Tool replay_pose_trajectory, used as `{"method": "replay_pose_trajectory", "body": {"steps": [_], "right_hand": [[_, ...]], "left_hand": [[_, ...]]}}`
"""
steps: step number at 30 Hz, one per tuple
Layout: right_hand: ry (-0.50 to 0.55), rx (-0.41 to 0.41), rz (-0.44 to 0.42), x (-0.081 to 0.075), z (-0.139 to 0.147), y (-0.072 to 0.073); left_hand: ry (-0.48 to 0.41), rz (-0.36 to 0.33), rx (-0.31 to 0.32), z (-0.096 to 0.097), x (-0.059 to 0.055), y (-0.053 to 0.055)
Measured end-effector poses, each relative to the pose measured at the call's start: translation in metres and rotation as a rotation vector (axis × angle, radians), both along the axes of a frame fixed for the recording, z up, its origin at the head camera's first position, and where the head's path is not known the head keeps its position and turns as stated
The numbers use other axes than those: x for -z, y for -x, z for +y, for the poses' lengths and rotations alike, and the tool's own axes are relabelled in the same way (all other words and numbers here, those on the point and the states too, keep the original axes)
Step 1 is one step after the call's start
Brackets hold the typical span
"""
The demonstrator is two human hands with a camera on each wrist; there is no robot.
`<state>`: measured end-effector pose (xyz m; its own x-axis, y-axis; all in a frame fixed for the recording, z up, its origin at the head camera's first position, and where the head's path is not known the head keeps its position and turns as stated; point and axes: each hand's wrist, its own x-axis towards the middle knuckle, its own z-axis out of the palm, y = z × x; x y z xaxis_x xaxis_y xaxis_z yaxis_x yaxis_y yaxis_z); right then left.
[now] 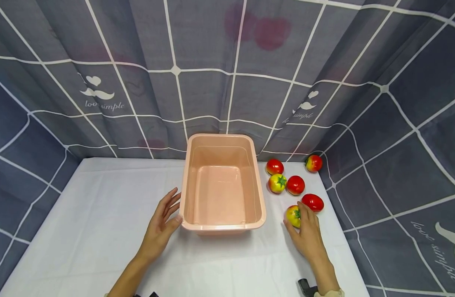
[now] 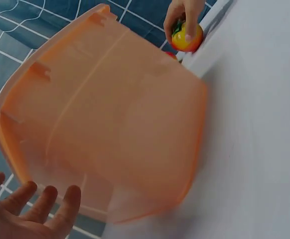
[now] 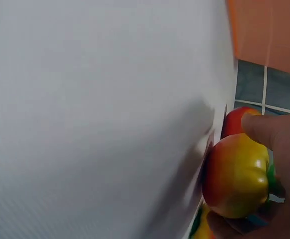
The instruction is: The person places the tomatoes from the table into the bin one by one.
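Note:
A pink plastic bin (image 1: 223, 227) stands on the white-covered table, its inside bare. Beside its left wall is my left hand (image 1: 159, 231), fingers extended and spread, the thumb right at the near left rim corner. Over on the right, my right hand (image 1: 310, 237) grips a yellow-red tomato (image 1: 292, 215) between thumb and fingers. The right wrist view shows that tomato (image 3: 234, 177) close up, its green stem end toward the palm. Just past those fingers lies a red oval tomato (image 1: 313, 202), partly covered by the hand.
Behind the right hand lie a red tomato (image 1: 295, 185), a yellow-green one (image 1: 277, 183) and another red one (image 1: 274, 166). A red-yellow tomato (image 1: 314, 163) sits at the back right corner. Grey checked curtain (image 1: 205, 95) surrounds the table's back and sides.

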<state>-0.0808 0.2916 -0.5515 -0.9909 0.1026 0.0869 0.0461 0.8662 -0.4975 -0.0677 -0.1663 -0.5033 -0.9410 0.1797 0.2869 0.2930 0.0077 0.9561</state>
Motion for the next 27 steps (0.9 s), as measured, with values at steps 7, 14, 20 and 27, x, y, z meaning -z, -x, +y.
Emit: {"method": "replay_pose_trajectory", "body": {"steps": [7, 14, 20, 27], "right_hand": [[0.0, 0.018, -0.02, 0.002, 0.004, 0.0], [-0.001, 0.032, -0.018, 0.001, 0.008, -0.001], [0.0, 0.047, -0.016, 0.002, 0.009, -0.003], [0.017, 0.034, -0.05, 0.005, 0.003, 0.0]], "left_hand": [[-0.017, 0.005, 0.038, 0.008, 0.002, 0.001], [-0.009, 0.02, 0.016, 0.013, 0.006, 0.004], [-0.015, 0.008, 0.025, 0.014, 0.006, 0.005], [-0.015, 0.004, 0.021, 0.007, 0.005, 0.0]]}}
